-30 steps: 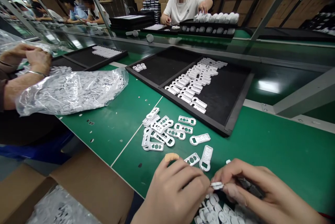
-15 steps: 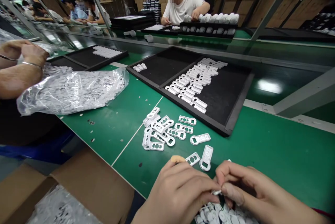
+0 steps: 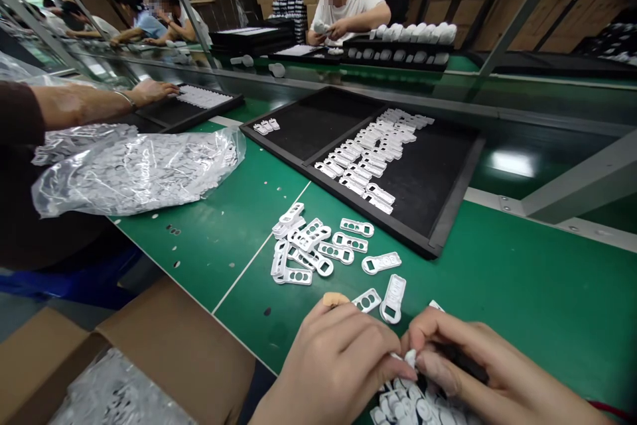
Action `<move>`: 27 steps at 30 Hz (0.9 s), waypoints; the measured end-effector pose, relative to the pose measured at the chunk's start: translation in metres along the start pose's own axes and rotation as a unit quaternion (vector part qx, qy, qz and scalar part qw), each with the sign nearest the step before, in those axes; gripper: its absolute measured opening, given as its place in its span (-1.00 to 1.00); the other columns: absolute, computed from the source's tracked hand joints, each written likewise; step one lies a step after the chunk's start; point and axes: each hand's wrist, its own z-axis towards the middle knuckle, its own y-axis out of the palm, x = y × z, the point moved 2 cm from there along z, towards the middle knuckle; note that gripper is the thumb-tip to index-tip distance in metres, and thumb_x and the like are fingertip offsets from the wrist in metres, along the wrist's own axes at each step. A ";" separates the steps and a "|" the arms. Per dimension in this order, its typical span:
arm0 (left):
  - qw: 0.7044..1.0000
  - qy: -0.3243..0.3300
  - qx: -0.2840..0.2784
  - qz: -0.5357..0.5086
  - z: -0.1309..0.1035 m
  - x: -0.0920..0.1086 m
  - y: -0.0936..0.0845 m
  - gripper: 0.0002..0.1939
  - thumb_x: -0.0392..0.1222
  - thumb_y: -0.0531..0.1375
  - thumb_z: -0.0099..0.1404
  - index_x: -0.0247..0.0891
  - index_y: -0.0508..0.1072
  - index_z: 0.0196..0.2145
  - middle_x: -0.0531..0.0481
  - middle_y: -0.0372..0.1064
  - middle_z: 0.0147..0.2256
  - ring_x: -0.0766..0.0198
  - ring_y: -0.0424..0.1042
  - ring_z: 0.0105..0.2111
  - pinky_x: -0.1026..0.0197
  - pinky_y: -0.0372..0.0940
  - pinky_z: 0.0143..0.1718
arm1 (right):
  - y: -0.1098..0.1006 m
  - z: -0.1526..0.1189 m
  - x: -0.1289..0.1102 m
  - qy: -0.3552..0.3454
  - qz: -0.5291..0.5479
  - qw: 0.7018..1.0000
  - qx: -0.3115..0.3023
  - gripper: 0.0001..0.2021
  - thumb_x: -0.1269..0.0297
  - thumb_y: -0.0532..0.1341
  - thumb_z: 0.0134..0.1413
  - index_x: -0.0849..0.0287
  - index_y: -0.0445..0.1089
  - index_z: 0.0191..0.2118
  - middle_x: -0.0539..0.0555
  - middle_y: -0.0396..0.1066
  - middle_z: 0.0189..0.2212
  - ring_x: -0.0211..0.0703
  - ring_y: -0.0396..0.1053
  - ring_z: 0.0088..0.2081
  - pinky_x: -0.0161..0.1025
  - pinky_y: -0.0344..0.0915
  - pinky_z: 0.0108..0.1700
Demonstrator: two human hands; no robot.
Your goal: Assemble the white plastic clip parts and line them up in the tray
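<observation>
My left hand [image 3: 333, 359] and my right hand [image 3: 472, 359] meet at the table's near edge, fingertips pinched together. Between them sits a small white plastic part [image 3: 410, 357], mostly covered by the fingers. A yellowish cover wraps one finger of the left hand. Directly beneath both hands lies a heap of small white plastic pieces [image 3: 413, 405]. Beyond the left hand are loose white plastic frames with cut-out holes [image 3: 343, 252], some piled on each other. One such frame [image 3: 391, 299] lies close to the fingers.
A divided black tray [image 3: 432, 239] holding rows of white frames lies behind the loose ones. At left, a clear bag of white parts [image 3: 139, 173] sits beside a co-worker's arm [image 3: 84, 107]. An open carton [image 3: 184, 345] stands below the table edge. Another person sits opposite.
My fingers have shifted slightly, and more of the small white part shows. The co-worker's arm at left now reaches out to a tray. The person opposite has lifted a white object.
</observation>
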 end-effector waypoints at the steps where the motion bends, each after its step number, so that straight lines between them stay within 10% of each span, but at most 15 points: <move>1: 1.000 0.001 -0.001 0.007 -0.001 0.000 0.001 -0.81 -0.21 0.13 0.42 -0.29 0.31 -0.37 0.12 0.43 -0.42 0.41 0.29 -0.48 0.21 0.07 -0.34 | 0.001 0.000 -0.001 -0.004 -0.006 1.000 0.006 -0.68 -0.03 -0.03 0.30 0.05 0.33 -0.24 0.02 0.42 -0.38 -0.21 0.38 -0.37 -0.39 0.32 -0.39; 15: 0.976 -0.105 -0.019 0.189 -0.018 -0.020 -0.038 -0.87 -0.27 0.09 0.42 -0.17 0.44 -0.19 0.08 0.47 -0.16 0.21 0.36 -0.15 0.14 0.13 -0.10 | -0.021 0.005 -0.001 -0.150 -0.104 0.979 0.088 -0.79 0.33 0.06 0.30 -0.11 0.37 -0.08 -0.04 0.50 -0.18 -0.26 0.50 -0.18 -0.48 0.43 -0.19; 21: 0.970 -0.109 0.007 0.215 -0.021 -0.015 -0.029 -0.82 -0.13 0.18 0.36 -0.15 0.45 -0.09 0.09 0.45 -0.08 0.17 0.32 -0.07 0.09 0.08 -0.02 | -0.024 0.016 -0.018 -0.216 -0.180 0.949 0.142 -0.76 0.41 0.07 0.28 -0.06 0.38 -0.07 0.03 0.44 -0.13 -0.23 0.47 -0.15 -0.41 0.42 -0.21; 27: 0.976 -0.117 -0.019 0.183 -0.017 -0.015 -0.019 -0.87 -0.11 0.18 0.36 -0.10 0.48 -0.15 0.12 0.45 -0.21 0.19 0.32 -0.15 0.08 0.10 -0.10 | -0.014 0.040 -0.021 -0.274 -0.158 0.947 0.062 -0.74 0.47 0.07 0.30 0.02 0.34 0.00 0.01 0.48 -0.16 -0.28 0.46 -0.19 -0.39 0.39 -0.20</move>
